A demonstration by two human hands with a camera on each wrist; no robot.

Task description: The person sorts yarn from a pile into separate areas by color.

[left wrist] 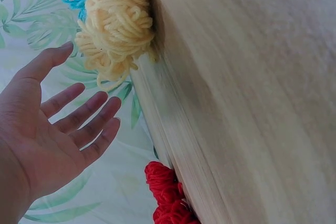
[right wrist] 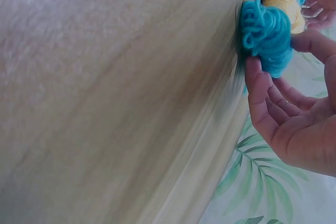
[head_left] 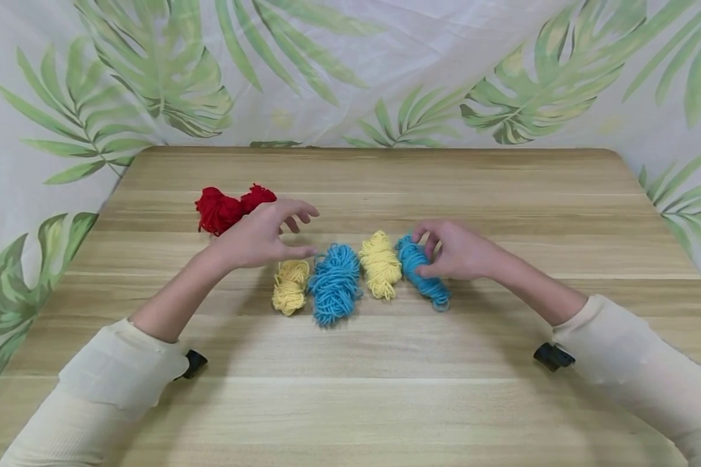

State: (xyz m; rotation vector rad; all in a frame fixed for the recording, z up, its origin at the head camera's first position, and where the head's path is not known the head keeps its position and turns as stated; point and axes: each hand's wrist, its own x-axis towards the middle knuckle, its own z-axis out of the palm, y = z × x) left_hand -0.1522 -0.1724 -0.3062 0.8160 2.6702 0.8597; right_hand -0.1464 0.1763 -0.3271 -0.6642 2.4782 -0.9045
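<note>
Four small bundles of yarn lie in a row mid-table: a pale yellow bundle (head_left: 291, 288), a thick blue bundle (head_left: 335, 284), another yellow bundle (head_left: 381, 266) and a slimmer blue yarn bundle (head_left: 425, 277) at the right end. My right hand (head_left: 458, 250) holds that slimmer one between thumb and fingers; in the right wrist view the fingers (right wrist: 258, 98) curl against its side. Above the leftmost yellow bundle hovers my left hand (head_left: 259, 235), empty, fingers spread. The left wrist view shows its palm (left wrist: 44, 135) apart from the yellow yarn (left wrist: 118, 24).
Two red yarn bundles, a larger one (head_left: 219, 211) and a partly hidden one (head_left: 258, 196), lie behind the left hand. The wooden table (head_left: 362, 402) ends at a leaf-patterned cloth (head_left: 420, 58). A dark wrist device (head_left: 553, 357) hangs under the right sleeve.
</note>
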